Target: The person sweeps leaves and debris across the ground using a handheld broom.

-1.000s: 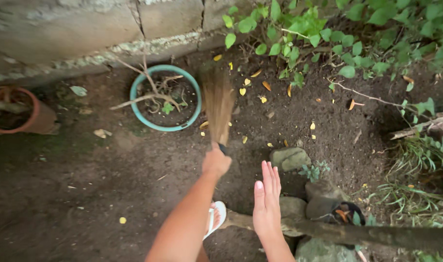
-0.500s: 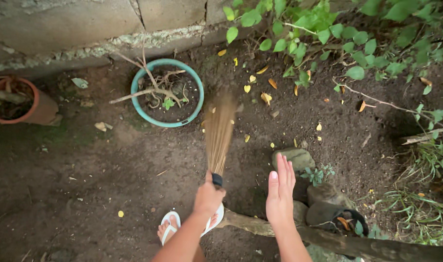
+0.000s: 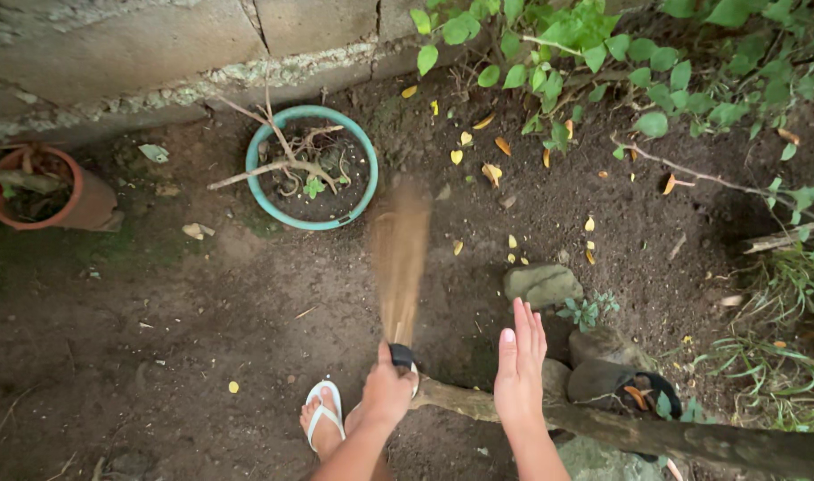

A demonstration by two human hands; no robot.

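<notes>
Broom point(image 3: 400, 258) swung left since half-second ago, bristles blurred over bare soil near teal pot point(image 3: 273, 200). Left hand point(image 3: 387, 392) fisted round handle; right hand point(image 3: 520, 370) flat, fingers extended, empty.

open soil left, teal pot point(image 3: 263, 191) ahead, stones point(image 3: 542, 283) right

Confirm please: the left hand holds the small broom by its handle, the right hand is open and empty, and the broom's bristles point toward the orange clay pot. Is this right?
Not quite. In the head view, the broom points its bristles toward the teal pot, not the orange clay pot, which stands far to the left by the wall. The rest holds: the left hand grips the handle and the right hand is open and empty.
</notes>
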